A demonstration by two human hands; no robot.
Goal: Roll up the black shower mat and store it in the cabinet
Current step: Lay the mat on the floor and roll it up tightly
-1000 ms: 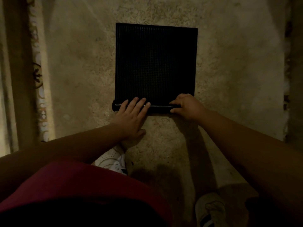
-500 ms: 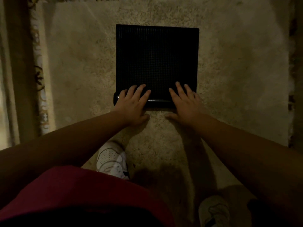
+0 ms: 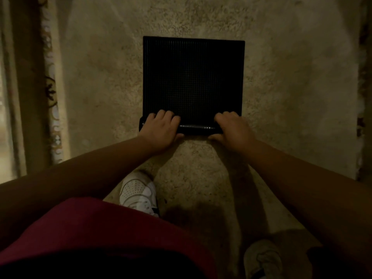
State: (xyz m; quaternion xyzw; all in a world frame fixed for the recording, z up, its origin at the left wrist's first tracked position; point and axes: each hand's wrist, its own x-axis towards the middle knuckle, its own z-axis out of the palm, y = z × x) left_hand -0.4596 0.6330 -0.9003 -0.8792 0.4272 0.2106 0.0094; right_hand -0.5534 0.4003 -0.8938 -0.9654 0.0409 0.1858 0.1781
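The black shower mat [image 3: 193, 77] lies on a beige shaggy rug, its far part flat and its near edge wound into a tight roll [image 3: 196, 129]. My left hand [image 3: 161, 127] curls over the roll's left end, fingers on top and thumb at the near side. On the roll's right end rests my right hand [image 3: 233, 127], gripping the same way. No cabinet is in view.
The beige rug [image 3: 291, 87] spreads around the mat on all sides. A patterned carpet border [image 3: 51, 93] and a dark strip run along the left. My white shoe [image 3: 138, 193] stands just behind the roll, and another shoe [image 3: 261, 258] is at lower right.
Both hands went from flat with fingers stretched forward over the roll to curled around it. The roll has advanced a little farther from me and the flat part has become shorter.
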